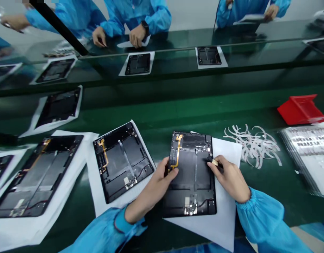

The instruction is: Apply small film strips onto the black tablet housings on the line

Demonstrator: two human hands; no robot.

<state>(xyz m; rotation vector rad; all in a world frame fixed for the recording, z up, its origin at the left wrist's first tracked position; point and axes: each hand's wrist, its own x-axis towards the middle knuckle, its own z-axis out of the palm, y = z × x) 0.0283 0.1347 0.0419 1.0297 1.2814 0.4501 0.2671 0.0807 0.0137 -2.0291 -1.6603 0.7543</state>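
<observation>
In the head view, an opened tablet housing [186, 179] shows an orange flex cable on its left side, a grey ribbon down the middle and a small circuit board at the bottom. My left hand [162, 177] grips its left edge, thumb over the rim. At the right edge, my right hand [229, 175] pinches a small beige piece [215, 162] beside a dark bit whose kind I cannot make out. Partly beneath the housing lies a white sheet [226, 211]. Left of it, a second tablet housing [122, 158] rests on white paper.
Further left is another tablet housing [40, 172] on paper. To the right are a pile of white strips [254, 144], a red bin [299, 109] and stacked clear trays [309, 158]. Housings [138, 64] sit along a raised strip [172, 58]. Co-workers in blue sleeves [156, 17] work beyond.
</observation>
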